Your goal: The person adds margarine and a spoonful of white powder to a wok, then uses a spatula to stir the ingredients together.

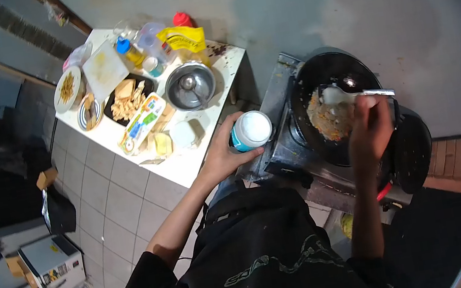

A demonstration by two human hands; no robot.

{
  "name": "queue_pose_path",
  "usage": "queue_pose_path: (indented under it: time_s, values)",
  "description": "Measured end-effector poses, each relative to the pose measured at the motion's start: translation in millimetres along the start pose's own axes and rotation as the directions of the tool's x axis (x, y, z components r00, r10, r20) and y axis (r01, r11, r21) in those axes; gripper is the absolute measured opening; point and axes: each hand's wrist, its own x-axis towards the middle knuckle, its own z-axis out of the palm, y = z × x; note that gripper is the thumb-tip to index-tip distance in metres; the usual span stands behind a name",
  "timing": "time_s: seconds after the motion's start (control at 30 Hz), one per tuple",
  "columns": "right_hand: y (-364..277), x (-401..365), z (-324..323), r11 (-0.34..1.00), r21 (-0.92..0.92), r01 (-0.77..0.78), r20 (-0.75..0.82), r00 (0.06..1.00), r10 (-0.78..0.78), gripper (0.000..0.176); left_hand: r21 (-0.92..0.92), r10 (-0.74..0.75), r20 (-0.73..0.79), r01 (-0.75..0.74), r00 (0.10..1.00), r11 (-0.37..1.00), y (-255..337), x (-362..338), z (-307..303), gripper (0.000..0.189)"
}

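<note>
My left hand point(225, 155) is wrapped round an open jar point(253, 130) with a teal label and white contents up near its rim. It holds the jar upright beside the stove. Over the right side of a black wok point(300, 81) is my right hand point(368, 131), slightly blurred, its fingertips pinched together. Whatever lies between those fingers is too small to name. Pale food with orange bits point(326, 120) lies in the wok. A spatula point(340, 95) rests in it, its metal handle passing just beyond my fingertips toward the wok's rim.
The wok stands on a metal stove point(275, 101), with a dark round lid point(414, 145) at its right. On the white table point(172, 174) are a metal bowl point(190, 87) with a ladle, a black tray of cut food point(129, 103), a yellow pouch point(184, 41) and several bottles.
</note>
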Motion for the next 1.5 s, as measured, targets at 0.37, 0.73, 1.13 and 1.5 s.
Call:
queue_pose_path:
  time_s: [0.37, 0.73, 1.13, 1.5]
  values:
    - [-12, -33, 137, 0.813, 0.327, -0.482, 0.528, 0.807, 0.265, 0.021, 0.112, 0.032, -0.440, 0.019, 0.897, 0.994, -87, -51, -73, 0.075]
    - [3, -75, 222, 0.582, 0.298, -0.757, 0.586, 0.626, 0.514, 0.025, -0.007, -0.142, -0.737, 0.204, 0.661, 0.979, -181, -57, -197, 0.076]
    - [-23, -87, 267, 0.552, 0.246, -0.797, 0.604, 0.571, 0.556, 0.021, -0.157, -0.247, -0.834, 0.216, 0.494, 0.964, -361, -71, -327, 0.068]
    - [-12, -96, 257, 0.512, 0.163, -0.843, 0.548, 0.509, 0.664, 0.018, -0.173, -0.301, -0.744, 0.264, 0.596, 0.949, -383, -63, -325, 0.076]
